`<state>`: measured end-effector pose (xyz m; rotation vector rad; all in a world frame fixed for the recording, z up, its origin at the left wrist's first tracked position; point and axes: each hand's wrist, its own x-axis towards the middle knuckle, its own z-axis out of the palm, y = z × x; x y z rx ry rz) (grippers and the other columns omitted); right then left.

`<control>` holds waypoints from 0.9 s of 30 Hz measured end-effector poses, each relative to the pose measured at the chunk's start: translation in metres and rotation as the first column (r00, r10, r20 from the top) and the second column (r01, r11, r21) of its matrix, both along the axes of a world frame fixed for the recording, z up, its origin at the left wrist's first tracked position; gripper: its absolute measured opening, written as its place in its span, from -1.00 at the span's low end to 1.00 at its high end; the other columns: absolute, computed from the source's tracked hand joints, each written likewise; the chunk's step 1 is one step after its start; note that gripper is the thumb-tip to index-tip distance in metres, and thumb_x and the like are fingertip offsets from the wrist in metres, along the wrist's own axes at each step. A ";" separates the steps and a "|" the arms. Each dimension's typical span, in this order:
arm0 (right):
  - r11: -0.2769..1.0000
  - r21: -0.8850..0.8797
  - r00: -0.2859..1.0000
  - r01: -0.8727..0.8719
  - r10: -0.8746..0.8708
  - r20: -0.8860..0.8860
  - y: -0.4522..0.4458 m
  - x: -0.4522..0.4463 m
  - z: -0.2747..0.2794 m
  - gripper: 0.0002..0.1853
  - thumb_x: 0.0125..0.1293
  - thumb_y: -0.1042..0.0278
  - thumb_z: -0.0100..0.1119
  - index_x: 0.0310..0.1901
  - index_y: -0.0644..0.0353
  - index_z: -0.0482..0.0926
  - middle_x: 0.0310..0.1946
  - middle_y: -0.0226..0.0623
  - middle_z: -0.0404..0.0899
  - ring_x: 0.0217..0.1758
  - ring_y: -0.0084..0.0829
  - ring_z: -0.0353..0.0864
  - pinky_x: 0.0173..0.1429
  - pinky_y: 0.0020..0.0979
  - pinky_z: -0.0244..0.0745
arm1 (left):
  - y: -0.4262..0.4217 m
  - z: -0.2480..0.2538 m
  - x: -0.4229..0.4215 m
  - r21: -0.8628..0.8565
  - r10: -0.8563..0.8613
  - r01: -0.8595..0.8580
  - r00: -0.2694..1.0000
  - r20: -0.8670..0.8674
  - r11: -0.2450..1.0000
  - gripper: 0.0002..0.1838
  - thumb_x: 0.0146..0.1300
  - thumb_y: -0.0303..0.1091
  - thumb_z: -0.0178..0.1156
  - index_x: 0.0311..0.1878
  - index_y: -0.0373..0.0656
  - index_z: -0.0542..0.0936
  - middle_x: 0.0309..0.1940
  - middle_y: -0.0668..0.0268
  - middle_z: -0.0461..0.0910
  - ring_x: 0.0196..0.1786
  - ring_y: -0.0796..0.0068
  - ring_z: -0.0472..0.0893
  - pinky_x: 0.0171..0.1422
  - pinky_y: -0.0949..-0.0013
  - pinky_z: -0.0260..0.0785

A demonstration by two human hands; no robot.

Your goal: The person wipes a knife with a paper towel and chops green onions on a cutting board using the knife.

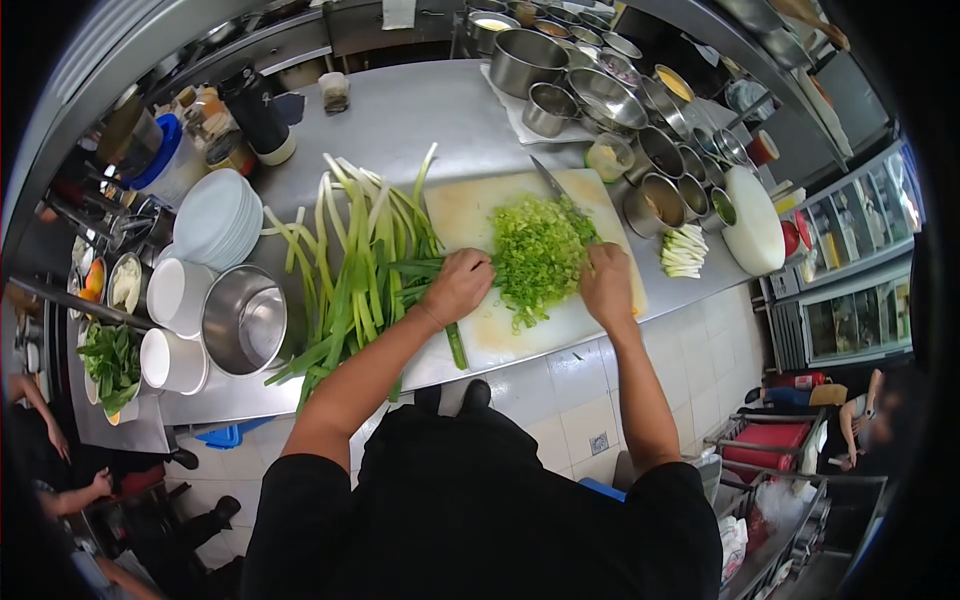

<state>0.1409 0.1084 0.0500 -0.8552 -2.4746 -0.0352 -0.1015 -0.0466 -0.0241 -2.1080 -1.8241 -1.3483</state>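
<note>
My left hand (458,288) is closed, fingers curled over a few green onion stalks at the left part of the cutting board (480,335). My right hand (608,285) is wrapped round the handle of a knife (547,178), at the board's right side. The knife's blade points away from me, with green bits along it. Between my hands lies a large heap of chopped green onion (535,250). A pile of long whole green onions (365,255) lies left of the board, some overlapping its edge. The knife handle is hidden in my fingers.
Metal pots and bowls (527,65) crowd the back right. Cut white-green pieces (684,250) lie right of the board. Stacked plates (215,215), white tubs (175,358) and a steel pot (244,320) stand left. Other people sit or stand at both lower sides.
</note>
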 end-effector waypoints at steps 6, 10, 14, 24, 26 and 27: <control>0.905 -0.338 0.946 0.257 -0.164 0.280 0.025 0.034 -0.025 -0.39 0.24 0.43 0.25 0.35 0.08 0.35 0.03 0.07 0.54 0.11 0.17 0.52 0.18 0.05 0.49 | -0.001 0.002 -0.002 -0.010 -0.016 0.016 1.000 0.007 1.000 -0.88 0.24 -0.50 0.27 -0.18 -0.17 0.56 -0.07 0.19 0.56 0.01 0.10 0.56 0.16 0.11 0.38; 0.927 -0.319 0.964 0.198 -0.126 0.233 0.039 0.032 -0.036 -0.43 0.25 0.45 0.21 0.32 0.10 0.36 0.02 0.11 0.56 0.12 0.16 0.55 0.17 0.08 0.48 | -0.002 -0.001 -0.003 -0.008 0.016 -0.016 0.999 0.039 1.000 -0.85 0.23 -0.47 0.26 -0.13 -0.16 0.58 -0.06 0.19 0.57 0.03 0.11 0.57 0.21 0.08 0.36; 0.899 -0.398 0.983 0.182 -0.173 0.058 0.032 0.029 -0.021 -0.52 0.27 0.44 0.14 0.25 0.16 0.39 -0.20 0.16 0.63 -0.07 0.18 0.64 0.05 0.06 0.52 | 0.000 -0.003 0.001 0.009 0.078 -0.078 0.996 -0.040 0.997 -0.82 0.21 -0.45 0.28 -0.11 -0.14 0.61 -0.08 0.20 0.59 0.02 0.12 0.59 0.25 0.07 0.34; 0.625 -0.765 0.985 0.155 -0.160 0.068 -0.073 -0.006 0.048 -0.66 0.47 0.19 0.08 0.10 0.25 0.38 -0.26 0.35 0.64 -0.17 0.32 0.66 -0.11 0.11 0.52 | 0.001 0.001 -0.001 0.028 0.041 -0.043 0.998 0.048 0.999 -0.78 0.18 -0.50 0.29 -0.07 -0.17 0.63 -0.10 0.19 0.59 0.01 0.10 0.60 0.22 0.11 0.38; 0.697 -0.677 0.964 0.235 -0.078 0.255 -0.098 -0.019 0.040 -0.67 0.56 0.17 -0.04 0.04 0.34 0.33 -0.31 0.38 0.64 -0.22 0.36 0.65 -0.13 0.16 0.55 | 0.001 0.000 -0.002 0.033 -0.003 0.003 1.000 0.027 0.999 -0.74 0.17 -0.51 0.28 -0.04 -0.16 0.62 -0.09 0.19 0.57 0.03 0.09 0.58 0.21 0.09 0.37; 0.703 -0.669 0.955 0.240 -0.047 0.294 -0.110 -0.028 0.053 -0.70 0.58 0.23 -0.10 0.00 0.38 0.32 -0.34 0.38 0.64 -0.24 0.36 0.66 -0.10 0.17 0.58 | 0.002 -0.001 -0.003 0.036 -0.004 0.002 0.999 0.033 0.999 -0.74 0.17 -0.51 0.28 -0.04 -0.16 0.62 -0.09 0.19 0.57 0.03 0.09 0.58 0.21 0.09 0.37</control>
